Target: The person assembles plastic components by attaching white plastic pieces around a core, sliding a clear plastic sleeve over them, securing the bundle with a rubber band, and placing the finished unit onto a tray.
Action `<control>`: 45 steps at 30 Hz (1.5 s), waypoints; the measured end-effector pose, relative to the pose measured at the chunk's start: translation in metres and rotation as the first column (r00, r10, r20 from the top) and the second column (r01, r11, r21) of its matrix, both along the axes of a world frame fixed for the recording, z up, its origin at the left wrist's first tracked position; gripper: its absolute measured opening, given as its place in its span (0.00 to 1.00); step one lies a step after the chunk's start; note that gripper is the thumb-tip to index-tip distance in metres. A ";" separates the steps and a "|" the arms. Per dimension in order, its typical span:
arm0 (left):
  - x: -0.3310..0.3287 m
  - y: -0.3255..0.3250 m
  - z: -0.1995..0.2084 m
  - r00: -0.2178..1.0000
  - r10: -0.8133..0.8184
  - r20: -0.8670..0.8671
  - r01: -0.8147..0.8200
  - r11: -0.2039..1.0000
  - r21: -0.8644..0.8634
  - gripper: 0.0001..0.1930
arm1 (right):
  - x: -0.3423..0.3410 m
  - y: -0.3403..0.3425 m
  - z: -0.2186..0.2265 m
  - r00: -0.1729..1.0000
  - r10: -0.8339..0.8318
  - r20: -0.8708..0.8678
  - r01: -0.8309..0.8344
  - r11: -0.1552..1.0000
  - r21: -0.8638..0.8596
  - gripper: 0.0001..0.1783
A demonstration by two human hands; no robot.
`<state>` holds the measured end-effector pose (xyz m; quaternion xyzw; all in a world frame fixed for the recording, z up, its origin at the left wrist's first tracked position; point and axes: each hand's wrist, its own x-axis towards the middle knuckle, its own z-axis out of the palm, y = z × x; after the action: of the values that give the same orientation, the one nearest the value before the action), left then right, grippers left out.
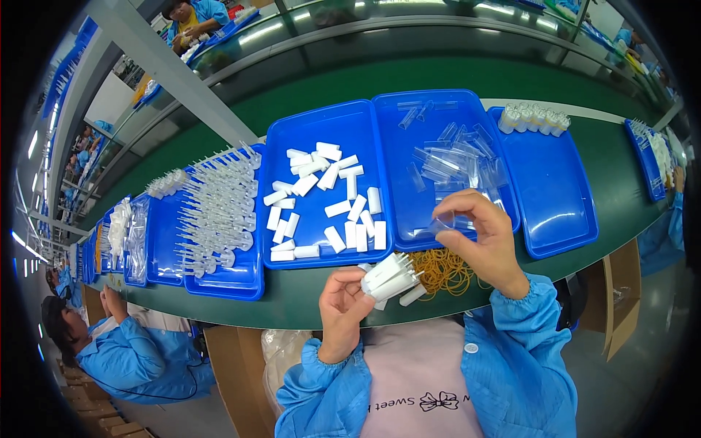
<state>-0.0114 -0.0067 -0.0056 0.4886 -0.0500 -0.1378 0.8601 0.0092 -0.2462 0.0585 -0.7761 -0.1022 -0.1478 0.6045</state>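
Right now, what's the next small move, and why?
Probably lower the right hand toward the left hand: the right pinches what looks like a clear tube, while the left grips a bundle of white pieces with thin tips showing, and the two hands are apart.

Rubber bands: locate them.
In the head view, the rubber bands lie right of centre on the green table, between the left hand and the right hand.

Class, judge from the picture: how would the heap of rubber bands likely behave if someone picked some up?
The rubber bands would probably be floppy: their thin loops bend and curl. They may lift as a tangled clump, since many loops overlap. Each is likely light, being so thin.
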 end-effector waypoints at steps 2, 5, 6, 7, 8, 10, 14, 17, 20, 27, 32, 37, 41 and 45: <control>-0.001 -0.003 0.004 1.000 0.012 0.026 -0.012 1.000 0.011 0.18 | -0.003 0.007 0.004 0.990 0.138 -0.010 -0.127 0.936 0.329 0.15; -0.003 -0.006 0.007 0.980 0.029 0.199 -0.051 0.993 0.105 0.19 | -0.007 0.014 0.001 0.971 0.240 0.000 -0.206 0.833 0.513 0.16; -0.003 -0.007 0.007 0.978 0.031 0.206 -0.053 0.993 0.102 0.19 | -0.010 0.015 0.004 0.961 0.269 -0.070 -0.181 0.798 0.575 0.16; -0.004 -0.007 0.007 0.970 0.051 0.237 -0.080 0.990 0.117 0.19 | -0.012 0.017 0.006 0.960 0.271 -0.064 -0.187 0.799 0.572 0.16; -0.005 -0.007 0.007 0.961 0.070 0.268 -0.109 0.985 0.131 0.19 | -0.013 0.019 0.007 0.961 0.260 -0.094 -0.157 0.792 0.590 0.17; -0.004 -0.008 0.008 0.949 0.081 0.306 -0.128 0.982 0.137 0.20 | -0.016 0.022 0.003 0.976 0.182 -0.118 -0.084 0.818 0.569 0.18; -0.005 -0.012 0.011 0.910 0.109 0.401 -0.195 0.964 0.181 0.21 | -0.020 0.025 -0.004 0.993 0.099 -0.071 -0.063 0.916 0.396 0.20; -0.007 -0.009 0.012 0.914 0.156 0.376 -0.236 0.955 0.177 0.21 | -0.017 0.027 -0.007 0.986 0.144 -0.085 -0.109 0.939 0.327 0.20; -0.009 -0.009 0.015 0.929 0.166 0.330 -0.250 0.941 0.230 0.28 | -0.018 0.031 -0.006 0.993 0.118 -0.024 -0.101 0.927 0.360 0.18; -0.008 -0.016 0.023 0.920 0.194 0.342 -0.294 0.916 0.273 0.26 | -0.018 0.020 -0.009 0.987 0.157 -0.043 -0.117 0.866 0.486 0.18; -0.009 -0.016 0.021 0.897 0.172 0.407 -0.293 0.921 0.257 0.26 | -0.020 0.019 -0.010 0.972 0.220 -0.087 -0.144 0.843 0.519 0.19; -0.009 -0.014 0.015 0.896 0.171 0.410 -0.306 0.907 0.290 0.25 | -0.021 0.020 -0.011 0.958 0.257 -0.131 -0.130 0.790 0.599 0.20; -0.009 -0.011 0.013 0.885 0.175 0.431 -0.327 0.893 0.310 0.25 | -0.024 0.021 -0.012 0.984 0.162 -0.070 -0.111 0.876 0.470 0.20; -0.010 -0.015 0.016 0.887 0.176 0.427 -0.320 0.901 0.293 0.25 | -0.024 0.024 -0.013 0.977 0.199 -0.082 -0.136 0.866 0.481 0.20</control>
<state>-0.0214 -0.0217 0.0108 0.6558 -0.1306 0.0684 0.7404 -0.0145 -0.2222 0.0457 -0.6013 -0.0910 -0.0646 0.7912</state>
